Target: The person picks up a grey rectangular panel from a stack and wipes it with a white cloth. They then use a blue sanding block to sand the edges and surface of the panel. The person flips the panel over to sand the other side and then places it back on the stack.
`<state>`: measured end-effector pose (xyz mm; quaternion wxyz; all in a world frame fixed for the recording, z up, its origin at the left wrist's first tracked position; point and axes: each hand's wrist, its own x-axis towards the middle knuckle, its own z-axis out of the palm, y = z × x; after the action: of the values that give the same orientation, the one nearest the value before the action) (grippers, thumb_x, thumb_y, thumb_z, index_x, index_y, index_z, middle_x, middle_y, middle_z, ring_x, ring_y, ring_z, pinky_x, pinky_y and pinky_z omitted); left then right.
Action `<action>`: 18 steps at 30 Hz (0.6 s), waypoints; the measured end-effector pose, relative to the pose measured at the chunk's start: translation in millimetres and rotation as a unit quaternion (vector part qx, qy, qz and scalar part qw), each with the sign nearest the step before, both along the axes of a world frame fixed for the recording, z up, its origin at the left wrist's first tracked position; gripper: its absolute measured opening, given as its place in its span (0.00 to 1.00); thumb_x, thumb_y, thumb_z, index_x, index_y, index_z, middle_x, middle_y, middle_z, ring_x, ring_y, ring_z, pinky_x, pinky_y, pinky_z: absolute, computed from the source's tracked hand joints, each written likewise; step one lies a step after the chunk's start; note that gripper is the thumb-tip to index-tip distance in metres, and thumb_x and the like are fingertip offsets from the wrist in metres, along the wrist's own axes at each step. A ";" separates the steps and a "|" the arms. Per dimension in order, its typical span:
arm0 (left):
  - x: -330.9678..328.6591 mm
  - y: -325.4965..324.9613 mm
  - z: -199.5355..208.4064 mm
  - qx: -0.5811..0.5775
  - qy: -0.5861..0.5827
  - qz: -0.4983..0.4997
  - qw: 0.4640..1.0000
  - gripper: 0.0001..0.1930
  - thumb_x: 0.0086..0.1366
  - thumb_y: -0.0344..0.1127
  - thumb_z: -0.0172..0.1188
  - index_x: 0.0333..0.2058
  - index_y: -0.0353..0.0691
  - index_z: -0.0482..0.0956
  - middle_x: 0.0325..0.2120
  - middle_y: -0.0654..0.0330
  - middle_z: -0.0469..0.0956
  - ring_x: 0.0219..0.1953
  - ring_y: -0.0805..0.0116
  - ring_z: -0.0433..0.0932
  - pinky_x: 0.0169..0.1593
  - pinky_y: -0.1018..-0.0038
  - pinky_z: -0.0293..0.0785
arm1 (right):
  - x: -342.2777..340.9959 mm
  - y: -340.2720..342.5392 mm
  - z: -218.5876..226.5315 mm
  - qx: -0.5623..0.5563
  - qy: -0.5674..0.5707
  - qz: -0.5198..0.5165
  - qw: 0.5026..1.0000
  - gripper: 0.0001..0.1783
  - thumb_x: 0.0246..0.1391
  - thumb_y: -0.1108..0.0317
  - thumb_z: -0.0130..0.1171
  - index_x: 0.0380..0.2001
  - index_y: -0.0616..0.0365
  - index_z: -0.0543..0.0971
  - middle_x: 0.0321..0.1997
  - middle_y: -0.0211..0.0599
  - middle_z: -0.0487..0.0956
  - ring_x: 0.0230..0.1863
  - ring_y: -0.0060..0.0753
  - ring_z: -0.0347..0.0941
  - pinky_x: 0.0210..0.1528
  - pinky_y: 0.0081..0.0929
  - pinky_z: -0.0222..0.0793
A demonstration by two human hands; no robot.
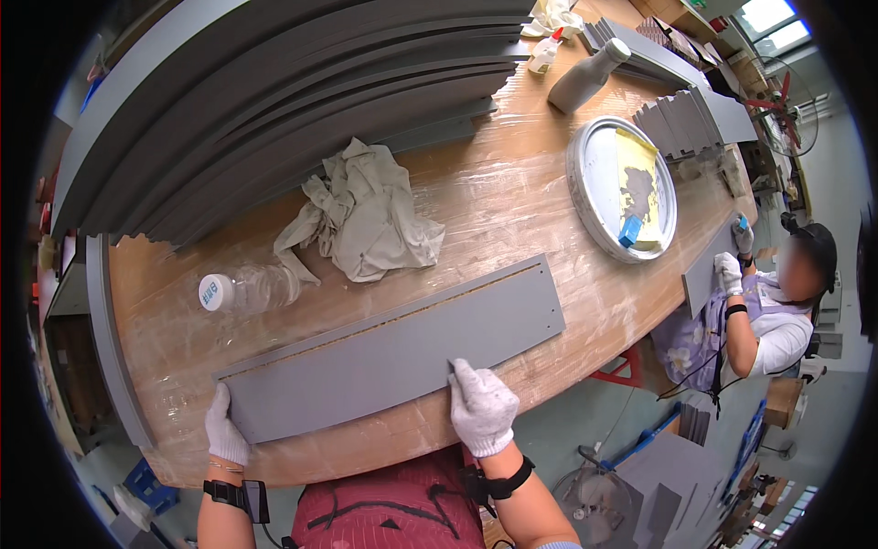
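Note:
A long grey board [393,352] with a narrow brown groove along its far side lies slantwise before me; small holes show at its right end. My left hand [224,425], in a white glove, grips the board's left end. Over the board's near edge, my gloved right hand [483,405] is closed, fingers curled, with a small dark tip showing at them that I cannot make out. Beyond the board lie a crumpled off-white cloth [370,215] and a clear plastic jar [261,289] on its side with a white lid.
Grey boards [302,101] are stacked at the far left. A round white lid [578,183] carries a yellow sheet with grey paste and a blue block [630,231]. Behind it stand a grey bottle [588,77] and a small red-tipped bottle [545,52]. A co-worker [745,311] handles another board at right.

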<state>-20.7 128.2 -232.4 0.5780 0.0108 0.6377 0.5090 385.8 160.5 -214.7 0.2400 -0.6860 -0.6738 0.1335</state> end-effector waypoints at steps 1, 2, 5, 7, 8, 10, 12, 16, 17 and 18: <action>-5.1 -3.2 -3.6 0.004 0.004 0.002 1.000 0.21 0.73 0.44 0.58 0.54 0.33 0.77 0.49 0.56 0.80 0.50 0.62 0.80 0.56 0.67 0.77 | -14.3 -11.2 2.7 -0.014 -0.033 0.084 0.996 0.16 0.48 0.71 0.69 0.44 0.51 0.83 0.26 0.35 0.79 0.25 0.39 0.77 0.26 0.36 0.72; -12.4 -6.9 -11.7 0.008 0.007 0.004 1.000 0.20 0.73 0.44 0.58 0.54 0.33 0.77 0.49 0.56 0.81 0.50 0.62 0.80 0.56 0.67 0.77 | -8.9 -9.8 0.7 0.009 -0.020 0.049 0.999 0.16 0.49 0.71 0.69 0.44 0.52 0.84 0.27 0.36 0.80 0.25 0.39 0.78 0.27 0.36 0.73; -17.2 -12.6 -13.7 0.010 0.010 0.021 1.000 0.20 0.73 0.42 0.58 0.54 0.33 0.77 0.49 0.56 0.81 0.50 0.62 0.80 0.57 0.66 0.77 | 48.1 15.6 -14.1 0.113 -0.041 -0.164 0.979 0.13 0.55 0.74 0.66 0.44 0.59 0.85 0.31 0.43 0.82 0.31 0.46 0.80 0.35 0.37 0.77; -13.1 -10.3 -12.8 0.012 0.006 0.027 1.000 0.20 0.72 0.41 0.59 0.54 0.33 0.77 0.49 0.56 0.81 0.50 0.63 0.80 0.57 0.67 0.77 | 61.6 20.7 -24.0 0.111 -0.041 -0.225 0.967 0.12 0.57 0.73 0.64 0.44 0.60 0.84 0.32 0.43 0.82 0.32 0.47 0.80 0.36 0.39 0.76; -12.8 -10.5 -12.1 0.014 0.007 0.028 0.999 0.20 0.72 0.41 0.60 0.54 0.33 0.77 0.49 0.56 0.81 0.49 0.63 0.80 0.57 0.67 0.77 | 38.8 18.2 -18.6 0.102 -0.027 -0.171 0.980 0.12 0.56 0.74 0.64 0.45 0.59 0.84 0.31 0.44 0.82 0.32 0.47 0.80 0.36 0.37 0.76; -12.9 -9.3 -13.7 0.008 0.016 0.024 1.000 0.20 0.72 0.42 0.61 0.54 0.32 0.77 0.48 0.56 0.81 0.49 0.63 0.81 0.56 0.67 0.77 | -35.1 -1.6 -3.4 0.045 0.009 -0.035 0.998 0.14 0.54 0.74 0.65 0.45 0.57 0.84 0.29 0.43 0.81 0.30 0.45 0.80 0.34 0.36 0.76; -15.2 -7.0 -16.3 -0.008 0.034 0.013 0.999 0.20 0.71 0.42 0.61 0.53 0.32 0.78 0.47 0.55 0.82 0.48 0.62 0.81 0.56 0.66 0.78 | -76.3 -28.2 1.4 -0.002 0.050 0.055 0.997 0.15 0.51 0.73 0.68 0.44 0.54 0.84 0.27 0.40 0.80 0.26 0.43 0.79 0.32 0.35 0.75; -2.6 -4.0 3.0 0.017 -0.014 0.034 0.999 0.19 0.71 0.42 0.62 0.51 0.32 0.79 0.44 0.54 0.82 0.45 0.62 0.82 0.51 0.64 0.81 | -62.3 -16.9 -10.5 0.084 0.042 -0.087 0.992 0.14 0.54 0.74 0.66 0.45 0.56 0.84 0.27 0.41 0.80 0.26 0.45 0.77 0.30 0.38 0.75; -5.2 -4.8 2.5 0.013 -0.011 0.033 0.999 0.19 0.71 0.42 0.61 0.51 0.32 0.79 0.45 0.54 0.82 0.45 0.62 0.82 0.51 0.64 0.81 | -46.2 -9.6 -13.4 0.089 0.023 -0.123 0.988 0.12 0.55 0.77 0.65 0.44 0.61 0.84 0.31 0.45 0.82 0.32 0.44 0.81 0.35 0.36 0.77; -7.8 -7.0 -3.0 0.011 -0.011 0.032 0.999 0.19 0.71 0.41 0.61 0.51 0.32 0.79 0.45 0.54 0.82 0.45 0.62 0.82 0.51 0.64 0.81 | -56.6 -10.7 -13.5 0.092 0.016 -0.103 0.990 0.13 0.54 0.75 0.66 0.44 0.58 0.84 0.29 0.42 0.81 0.29 0.44 0.79 0.33 0.37 0.76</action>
<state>-28.5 121.2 -235.4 0.5684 -0.0086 0.6256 0.5343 329.2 149.9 -228.2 0.3255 -0.7247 -0.6048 0.0561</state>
